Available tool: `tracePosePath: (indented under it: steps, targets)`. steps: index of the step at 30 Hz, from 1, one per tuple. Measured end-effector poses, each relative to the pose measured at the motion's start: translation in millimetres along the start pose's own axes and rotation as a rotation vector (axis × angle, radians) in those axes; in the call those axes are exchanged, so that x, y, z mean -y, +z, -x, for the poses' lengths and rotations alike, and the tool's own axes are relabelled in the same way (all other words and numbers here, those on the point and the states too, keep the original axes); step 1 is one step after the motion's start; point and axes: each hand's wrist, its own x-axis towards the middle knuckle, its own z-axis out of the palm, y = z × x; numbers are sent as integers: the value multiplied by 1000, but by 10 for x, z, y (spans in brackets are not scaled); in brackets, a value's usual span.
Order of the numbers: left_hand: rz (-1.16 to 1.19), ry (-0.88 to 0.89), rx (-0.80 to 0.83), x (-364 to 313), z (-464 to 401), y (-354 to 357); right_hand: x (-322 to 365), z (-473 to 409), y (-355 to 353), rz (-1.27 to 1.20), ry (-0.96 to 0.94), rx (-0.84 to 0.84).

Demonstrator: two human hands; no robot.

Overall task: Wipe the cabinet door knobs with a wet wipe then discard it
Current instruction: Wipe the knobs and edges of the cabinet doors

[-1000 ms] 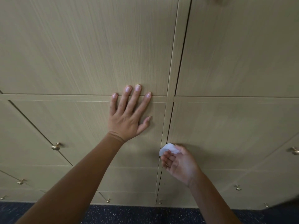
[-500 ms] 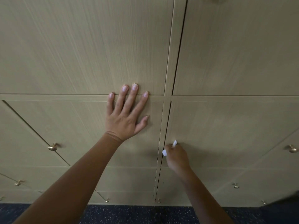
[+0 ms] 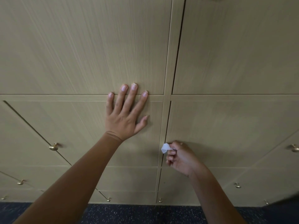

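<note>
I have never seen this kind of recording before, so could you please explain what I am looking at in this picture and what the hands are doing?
There is no machine here: a person wears a wide-angle camera on the head, looking forward and down, so you see their own two bare arms. The wide lens bends straight lines.

In front of them is a wall of light wooden cabinet doors with small brass knobs, above a dark speckled floor.

The left hand lies flat and open against a door, fingers spread, seemingly as a brace. The right hand is closed around a small white wet wipe, held close to the left edge of the neighbouring door. A knob probably sits there, but the hand and wipe hide it, so I cannot confirm contact. Several other knobs are visible lower down and to both sides.
</note>
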Motion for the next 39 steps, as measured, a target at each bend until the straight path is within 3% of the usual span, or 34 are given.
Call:
tracePosePath:
  steps: [3,5,7,11,13,18,23,30,39]
  targets:
    - [-6,-2,-2,0,4,8,-48,46,98,414,-223,-190]
    - [-5,-4,1,1,9,4,-85,55,122,502,-289,-219]
    - [-3,-2,5,3,8,0,-77,41,94,361,-235,-166]
    - [-7,-4,12,3,7,1,47,66,-52,-171,96,85]
    - [-9,-3,14,6,12,3,100,82,-124,-297,188,158]
    - [-5,-4,14,4,15,8,146,135,-177,-242,204,101]
    - [-1,-9,28,1,19,-2,161,226,-205,-136,72,-7]
    - [38,-26,91,-3,-6,-77,208,426,-318,-207,-50,-62]
    - [334,-190,259,-169,-90,-512,279,719,-423,-185,-187,-59]
